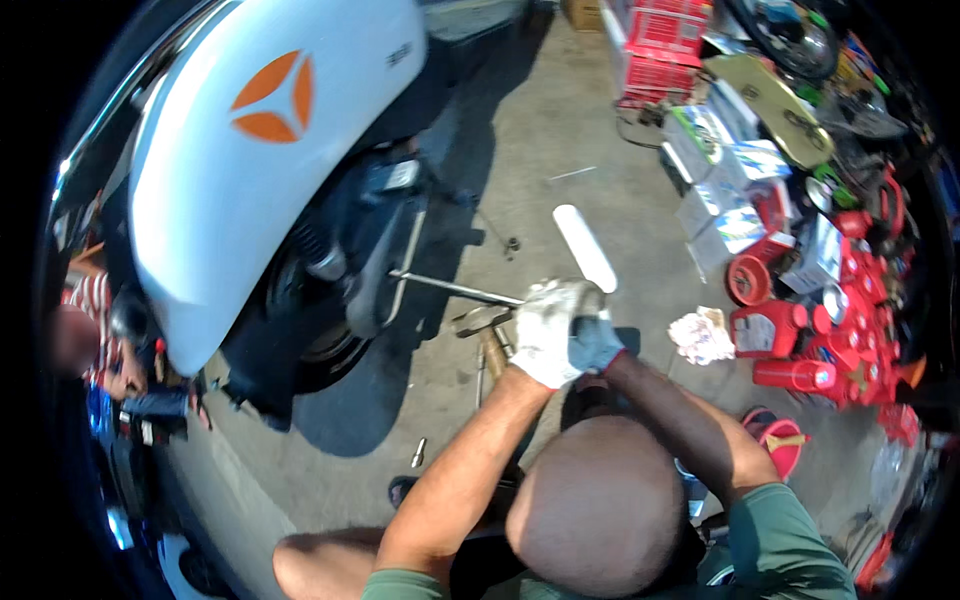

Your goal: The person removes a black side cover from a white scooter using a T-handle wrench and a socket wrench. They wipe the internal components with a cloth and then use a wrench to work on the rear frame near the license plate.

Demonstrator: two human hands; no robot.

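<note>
In a white work glove, my left hand [545, 335] is closed around the near end of a long metal bar [455, 288]. The bar's far end meets the lower rear side of a white scooter [280, 190]. Pressed against the left hand is my gloved right hand [594, 343], its back in shade. It looks closed, but its fingers and anything in them are hidden. Just left of my hands, a hammer [480, 320] with a wooden handle lies on the concrete. Beyond them lies a white cylinder [585, 248]. A small metal socket-like piece [418, 452] rests nearer me.
Red plastic bottles [765, 330] and white boxes [720, 220] crowd the right side. A crumpled cloth [701, 336] lies before them. Red cartons [660, 50] stand farther back. At the far left, another person in a striped top [88, 295] sits low. My bent knee [600, 505] is between my arms.
</note>
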